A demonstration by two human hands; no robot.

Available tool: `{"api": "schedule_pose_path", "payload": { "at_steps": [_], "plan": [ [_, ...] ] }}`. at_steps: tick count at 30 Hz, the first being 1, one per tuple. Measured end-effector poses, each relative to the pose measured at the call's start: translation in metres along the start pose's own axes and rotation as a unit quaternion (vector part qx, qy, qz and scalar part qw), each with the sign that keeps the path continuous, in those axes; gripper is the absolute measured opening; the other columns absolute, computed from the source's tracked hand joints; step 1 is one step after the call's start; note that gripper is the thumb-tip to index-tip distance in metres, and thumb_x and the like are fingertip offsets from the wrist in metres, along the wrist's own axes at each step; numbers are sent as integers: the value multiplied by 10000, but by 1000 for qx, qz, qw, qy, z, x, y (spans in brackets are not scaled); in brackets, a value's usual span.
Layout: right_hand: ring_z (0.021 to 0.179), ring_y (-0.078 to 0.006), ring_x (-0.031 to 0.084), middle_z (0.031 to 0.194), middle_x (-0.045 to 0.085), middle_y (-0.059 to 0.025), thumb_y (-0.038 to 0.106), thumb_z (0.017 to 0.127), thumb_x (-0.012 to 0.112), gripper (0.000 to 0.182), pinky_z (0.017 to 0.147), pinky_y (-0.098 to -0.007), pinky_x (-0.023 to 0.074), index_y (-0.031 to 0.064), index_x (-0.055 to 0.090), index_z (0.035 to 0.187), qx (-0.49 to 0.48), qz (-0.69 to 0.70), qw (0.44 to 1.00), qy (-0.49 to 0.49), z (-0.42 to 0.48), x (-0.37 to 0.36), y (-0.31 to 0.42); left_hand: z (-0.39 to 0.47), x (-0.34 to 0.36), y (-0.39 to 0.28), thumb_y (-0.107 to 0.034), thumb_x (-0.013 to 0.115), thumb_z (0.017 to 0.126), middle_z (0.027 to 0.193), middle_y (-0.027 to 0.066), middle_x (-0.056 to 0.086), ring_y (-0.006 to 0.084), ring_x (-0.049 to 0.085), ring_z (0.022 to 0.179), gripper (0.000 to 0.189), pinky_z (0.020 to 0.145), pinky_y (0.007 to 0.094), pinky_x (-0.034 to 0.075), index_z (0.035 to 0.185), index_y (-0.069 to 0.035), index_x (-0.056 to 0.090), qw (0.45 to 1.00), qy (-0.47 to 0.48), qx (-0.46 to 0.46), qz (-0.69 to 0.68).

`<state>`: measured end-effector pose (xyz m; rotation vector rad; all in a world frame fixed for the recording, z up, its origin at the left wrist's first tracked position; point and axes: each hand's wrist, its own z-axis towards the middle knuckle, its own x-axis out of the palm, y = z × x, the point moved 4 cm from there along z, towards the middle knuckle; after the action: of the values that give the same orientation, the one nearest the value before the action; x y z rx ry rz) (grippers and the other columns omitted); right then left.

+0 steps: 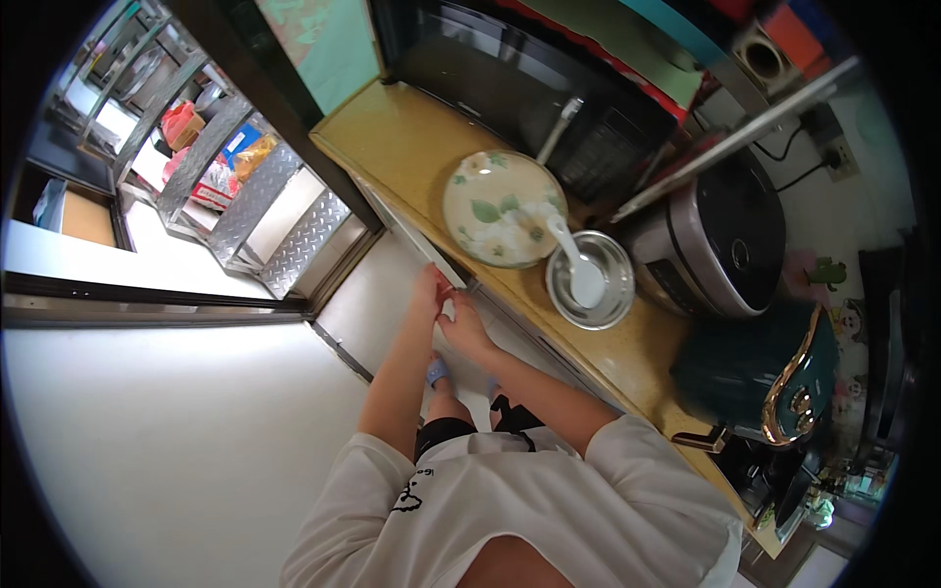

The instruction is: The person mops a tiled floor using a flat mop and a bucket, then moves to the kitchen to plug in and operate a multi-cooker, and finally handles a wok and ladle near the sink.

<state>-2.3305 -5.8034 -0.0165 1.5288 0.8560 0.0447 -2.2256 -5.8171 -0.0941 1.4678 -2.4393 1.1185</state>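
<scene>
My left hand [428,288] and my right hand [464,322] meet in front of the counter edge, fingertips close together. A small reddish patch shows between the fingers; whether it is a held thing or skin cannot be told. Nearest on the counter lies a round floral plate [500,220]. Beside it a metal bowl [625,294] holds a white rice paddle [587,283], its handle leaning over the rim towards the plate. A pale drawer or door edge [419,239] runs just beyond my fingertips.
A black microwave oven [507,81] stands behind the plate. Right of the bowl are a rice cooker [735,235] and a dark green appliance with gold trim [757,367]. The yellow countertop [412,125] has a raised edge. Metal tread-plate steps [305,235] lie beyond the doorway at left.
</scene>
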Motion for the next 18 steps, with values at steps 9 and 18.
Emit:
{"api": "schedule_pose_path", "payload": {
  "at_steps": [9, 18],
  "plan": [
    [1120, -339, 387, 1180, 406, -239, 139, 715, 509, 567, 932, -358, 318, -23, 315, 1223, 19, 79, 989, 124, -44, -70, -1, -37, 63, 23, -507, 366, 822, 1042, 84, 515, 215, 485, 954, 527, 821, 360, 378, 1071, -51, 453, 999, 45, 13, -16],
    [873, -164, 563, 981, 576, -105, 31, 767, 458, 269, 762, -270, 437, 12, 516, 1028, -3, 229, 958, 173, -191, -175, -37, -191, 92, 119, -148, 374, 840, 937, 46, 505, 121, 467, 796, 244, 648, 251, 389, 1055, -54, 441, 869, -95, 367, 319]
  ]
}}
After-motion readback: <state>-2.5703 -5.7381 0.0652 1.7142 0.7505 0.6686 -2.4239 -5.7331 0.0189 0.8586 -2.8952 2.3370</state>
